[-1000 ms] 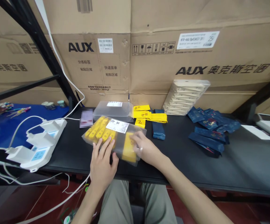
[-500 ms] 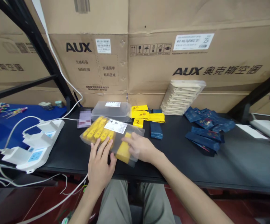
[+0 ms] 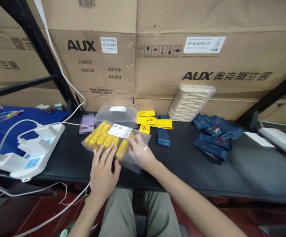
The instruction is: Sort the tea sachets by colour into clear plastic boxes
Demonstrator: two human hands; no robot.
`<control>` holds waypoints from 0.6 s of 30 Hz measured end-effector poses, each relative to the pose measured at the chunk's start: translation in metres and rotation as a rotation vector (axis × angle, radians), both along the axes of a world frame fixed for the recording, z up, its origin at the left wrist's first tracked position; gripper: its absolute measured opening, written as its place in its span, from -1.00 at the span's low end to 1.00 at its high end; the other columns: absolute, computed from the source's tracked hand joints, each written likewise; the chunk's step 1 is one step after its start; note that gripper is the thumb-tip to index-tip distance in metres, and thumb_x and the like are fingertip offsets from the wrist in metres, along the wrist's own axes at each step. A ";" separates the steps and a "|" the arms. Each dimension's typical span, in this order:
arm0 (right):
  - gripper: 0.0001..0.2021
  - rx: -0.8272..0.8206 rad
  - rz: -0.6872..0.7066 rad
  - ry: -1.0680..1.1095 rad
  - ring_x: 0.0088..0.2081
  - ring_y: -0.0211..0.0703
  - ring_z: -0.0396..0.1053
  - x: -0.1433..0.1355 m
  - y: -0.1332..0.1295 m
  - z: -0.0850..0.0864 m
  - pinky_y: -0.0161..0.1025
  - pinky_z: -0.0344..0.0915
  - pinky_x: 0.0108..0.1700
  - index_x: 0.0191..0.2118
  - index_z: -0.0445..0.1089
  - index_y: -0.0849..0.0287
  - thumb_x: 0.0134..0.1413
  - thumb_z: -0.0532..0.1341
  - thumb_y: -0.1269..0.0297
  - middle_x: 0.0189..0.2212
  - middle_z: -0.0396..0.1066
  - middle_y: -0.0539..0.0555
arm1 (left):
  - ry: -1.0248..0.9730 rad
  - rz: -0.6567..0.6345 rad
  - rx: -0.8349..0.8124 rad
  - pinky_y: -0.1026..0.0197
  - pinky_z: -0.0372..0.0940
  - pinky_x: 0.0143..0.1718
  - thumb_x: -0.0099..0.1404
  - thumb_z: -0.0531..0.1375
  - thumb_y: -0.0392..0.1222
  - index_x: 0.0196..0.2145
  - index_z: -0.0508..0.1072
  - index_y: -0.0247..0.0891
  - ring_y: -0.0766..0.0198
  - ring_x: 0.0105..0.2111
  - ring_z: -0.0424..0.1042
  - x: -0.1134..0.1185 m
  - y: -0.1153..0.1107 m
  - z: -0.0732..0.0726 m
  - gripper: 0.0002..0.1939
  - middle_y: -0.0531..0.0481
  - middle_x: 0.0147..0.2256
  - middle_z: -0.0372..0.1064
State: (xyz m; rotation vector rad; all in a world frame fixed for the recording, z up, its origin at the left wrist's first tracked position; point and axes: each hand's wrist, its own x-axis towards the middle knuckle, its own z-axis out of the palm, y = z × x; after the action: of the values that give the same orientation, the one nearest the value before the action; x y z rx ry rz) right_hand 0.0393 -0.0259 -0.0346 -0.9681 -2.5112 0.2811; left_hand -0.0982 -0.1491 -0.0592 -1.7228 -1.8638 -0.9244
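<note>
A clear plastic box [image 3: 133, 159] with a white label lies at a slant near the table's front edge. Several yellow packets [image 3: 100, 135] sit side by side in its left part, and one more yellow packet [image 3: 122, 148] lies farther right. My left hand [image 3: 105, 168] rests with spread fingers on the box's front side, over the packets' lower ends. My right hand [image 3: 141, 152] reaches into the right part of the box, its bent fingers at the separate yellow packet; the fingertips are partly hidden.
Behind are a closed clear box [image 3: 115, 117], loose yellow packets [image 3: 146, 121] and a stack of cream packets [image 3: 191, 103]. Dark blue packets [image 3: 211, 148] lie right. A white power strip [image 3: 38, 154] with plugs and cables stands left, cardboard boxes [image 3: 157, 72] behind.
The separate yellow packet has shifted left, closer to the row. My right hand has moved left with it. My left hand stays on the box's front.
</note>
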 end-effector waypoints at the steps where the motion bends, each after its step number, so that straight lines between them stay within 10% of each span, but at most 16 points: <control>1: -0.60 -0.002 0.002 0.011 -0.09 -0.05 0.39 -0.001 0.000 -0.001 -0.10 0.49 -0.14 0.21 0.24 0.12 0.27 0.07 0.36 -0.01 0.25 0.24 | 0.004 -0.002 0.004 -0.24 0.01 0.33 0.31 0.12 -0.31 0.24 0.25 -0.23 -0.06 0.29 0.12 0.000 0.000 0.000 -0.46 -0.06 0.18 0.34; 18: -0.53 0.013 0.018 -0.046 0.00 0.09 0.25 -0.023 -0.003 0.001 0.01 0.24 0.05 0.17 0.23 0.41 0.32 0.06 0.14 0.03 0.33 0.35 | 0.027 -0.007 0.014 -0.25 0.01 0.33 0.31 0.13 -0.31 0.25 0.25 -0.24 -0.08 0.29 0.12 0.000 0.000 -0.002 -0.45 -0.07 0.18 0.33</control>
State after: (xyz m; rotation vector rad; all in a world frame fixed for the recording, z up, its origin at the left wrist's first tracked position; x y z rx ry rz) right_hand 0.0161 -0.0286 -0.0331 -0.9573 -2.5615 0.2502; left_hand -0.0978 -0.1487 -0.0607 -1.7267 -1.8310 -0.9096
